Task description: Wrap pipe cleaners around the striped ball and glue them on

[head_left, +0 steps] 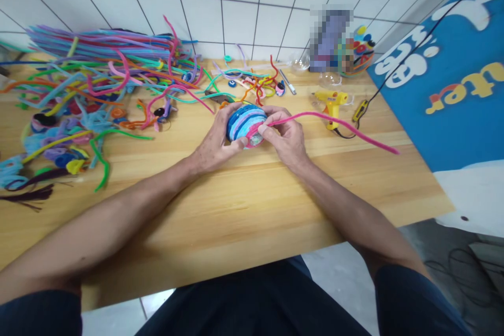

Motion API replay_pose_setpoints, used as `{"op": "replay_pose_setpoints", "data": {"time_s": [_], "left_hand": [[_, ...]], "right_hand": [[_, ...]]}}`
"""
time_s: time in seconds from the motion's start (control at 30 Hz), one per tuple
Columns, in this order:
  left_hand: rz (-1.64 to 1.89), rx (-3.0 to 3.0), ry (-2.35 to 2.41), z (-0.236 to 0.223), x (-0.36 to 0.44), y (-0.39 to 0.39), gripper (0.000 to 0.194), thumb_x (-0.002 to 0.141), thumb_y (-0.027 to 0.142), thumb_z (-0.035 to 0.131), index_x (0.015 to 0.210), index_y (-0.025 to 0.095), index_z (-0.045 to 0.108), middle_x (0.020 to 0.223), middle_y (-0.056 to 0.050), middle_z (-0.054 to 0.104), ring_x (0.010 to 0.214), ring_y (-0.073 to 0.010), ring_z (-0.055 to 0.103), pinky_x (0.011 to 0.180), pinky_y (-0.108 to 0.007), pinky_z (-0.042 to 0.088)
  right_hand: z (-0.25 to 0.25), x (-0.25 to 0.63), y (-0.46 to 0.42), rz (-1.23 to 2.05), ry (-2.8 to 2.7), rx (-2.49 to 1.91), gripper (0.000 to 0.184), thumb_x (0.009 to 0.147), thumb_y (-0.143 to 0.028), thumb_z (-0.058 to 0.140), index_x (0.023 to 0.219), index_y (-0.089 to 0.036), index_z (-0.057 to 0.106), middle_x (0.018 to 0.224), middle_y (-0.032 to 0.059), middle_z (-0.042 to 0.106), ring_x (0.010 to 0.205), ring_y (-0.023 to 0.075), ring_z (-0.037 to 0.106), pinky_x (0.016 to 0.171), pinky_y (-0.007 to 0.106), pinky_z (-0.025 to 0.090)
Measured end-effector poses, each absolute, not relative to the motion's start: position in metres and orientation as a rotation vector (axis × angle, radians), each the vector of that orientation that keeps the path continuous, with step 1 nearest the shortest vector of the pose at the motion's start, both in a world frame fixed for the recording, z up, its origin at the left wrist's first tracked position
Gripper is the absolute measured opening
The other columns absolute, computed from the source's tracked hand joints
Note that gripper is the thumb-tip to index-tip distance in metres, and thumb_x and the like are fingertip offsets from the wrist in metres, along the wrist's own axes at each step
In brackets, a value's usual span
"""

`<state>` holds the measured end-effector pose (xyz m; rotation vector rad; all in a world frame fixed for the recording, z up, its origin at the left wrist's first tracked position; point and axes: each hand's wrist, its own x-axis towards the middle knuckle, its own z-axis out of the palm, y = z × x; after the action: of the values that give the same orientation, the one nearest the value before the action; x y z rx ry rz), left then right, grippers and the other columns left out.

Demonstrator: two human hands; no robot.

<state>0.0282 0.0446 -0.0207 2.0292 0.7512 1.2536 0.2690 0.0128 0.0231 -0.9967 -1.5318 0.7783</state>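
Note:
A ball (244, 122) wrapped in bands of dark blue, lilac, light blue and pink pipe cleaner is held just above the wooden table. My left hand (218, 142) curls around its left side, thumb at the lower front. At the ball's right, my right hand (286, 136) pinches a pink pipe cleaner (338, 119) between thumb and forefinger. One end of this strand meets the pink band on the ball; the rest trails out to the right. A small pale patch shows within the pink ring. The far side of the ball is hidden.
Bundled and loose pipe cleaners (106, 44) cover the table's left. A yellow glue gun (331, 102) stands at right with its cord and a yellow switch (360, 111). Behind are clear plastic balls (329, 80) and a pen (287, 82). A tiled wall (240, 16) bounds the back.

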Motion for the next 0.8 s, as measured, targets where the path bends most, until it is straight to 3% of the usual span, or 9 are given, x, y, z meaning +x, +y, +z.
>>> {"op": "replay_pose_setpoints", "data": {"time_s": [0.17,0.4,0.57,0.67,0.8], "left_hand": [[1.270,2.030,0.758,-0.022,0.028,0.046,0.102,0.091,0.073,0.092,0.171,0.032,0.045,0.172,-0.019,0.059,0.161,-0.0436,0.060,0.138,-0.067,0.052],[1.266,2.116,0.738,-0.023,0.026,0.046,0.094,0.098,0.065,0.086,0.173,0.033,0.039,0.172,-0.019,0.057,0.163,-0.0421,0.058,0.139,-0.069,0.049],[1.245,2.076,0.748,-0.020,0.027,0.043,0.096,0.096,0.069,0.088,0.171,0.032,0.039,0.171,-0.019,0.056,0.163,-0.0412,0.058,0.139,-0.068,0.050],[1.247,2.017,0.775,-0.014,0.029,0.040,0.089,0.099,0.073,0.083,0.166,0.032,0.043,0.168,-0.018,0.058,0.160,-0.0401,0.061,0.136,-0.067,0.054],[1.210,1.955,0.809,-0.004,0.031,0.036,0.077,0.103,0.071,0.081,0.156,0.030,0.045,0.157,-0.017,0.065,0.142,-0.0358,0.074,0.118,-0.060,0.068]], "right_hand": [[0.025,0.268,0.012,0.807,-1.513,-1.018,0.017,0.095,-0.042,0.091,0.094,-0.031,0.078,0.134,0.0046,0.082,0.131,0.0294,0.075,0.119,0.051,0.061],[0.026,0.267,0.013,0.824,-1.514,-0.988,0.015,0.095,-0.040,0.089,0.093,-0.030,0.078,0.135,0.0052,0.082,0.132,0.0297,0.076,0.119,0.051,0.061],[0.027,0.267,0.012,0.813,-1.524,-0.990,0.017,0.095,-0.041,0.090,0.092,-0.030,0.077,0.135,0.0055,0.082,0.131,0.0302,0.077,0.121,0.053,0.060],[0.028,0.266,0.011,0.803,-1.533,-0.989,0.018,0.095,-0.041,0.090,0.091,-0.031,0.076,0.133,0.0068,0.082,0.133,0.0327,0.076,0.122,0.057,0.059],[0.032,0.263,0.007,0.778,-1.560,-1.005,0.013,0.093,-0.036,0.089,0.092,-0.031,0.077,0.133,0.0060,0.082,0.138,0.0329,0.074,0.127,0.057,0.055]]}}
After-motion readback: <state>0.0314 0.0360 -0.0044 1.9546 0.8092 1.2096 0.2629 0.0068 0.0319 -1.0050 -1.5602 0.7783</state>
